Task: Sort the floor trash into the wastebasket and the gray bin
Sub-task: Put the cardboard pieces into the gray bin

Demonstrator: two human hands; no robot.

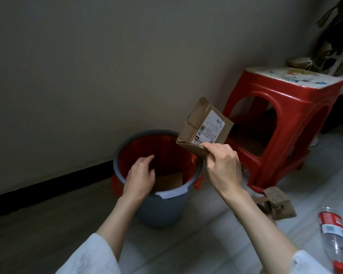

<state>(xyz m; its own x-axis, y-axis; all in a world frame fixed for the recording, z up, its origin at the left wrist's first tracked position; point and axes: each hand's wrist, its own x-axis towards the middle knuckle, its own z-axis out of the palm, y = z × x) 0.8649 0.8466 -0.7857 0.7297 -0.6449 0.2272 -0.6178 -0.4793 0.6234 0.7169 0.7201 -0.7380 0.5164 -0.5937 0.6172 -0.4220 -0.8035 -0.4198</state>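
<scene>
A gray bin (162, 208) with a red liner stands on the floor by the wall. A piece of cardboard (169, 181) lies inside it. My right hand (224, 165) pinches a small brown cardboard box (203, 126) with a white shipping label by its lower corner, above the bin's right rim. My left hand (140, 177) hovers over the bin's near-left rim, fingers relaxed and holding nothing. Crumpled cardboard (278, 203) lies on the floor to the right. A clear plastic bottle (334, 234) with a red label lies at the far right.
A red plastic stool (281, 123) stands right of the bin, close to the wall, with things piled on and behind it. A black baseboard (48, 184) runs along the wall. The floor is pale tile.
</scene>
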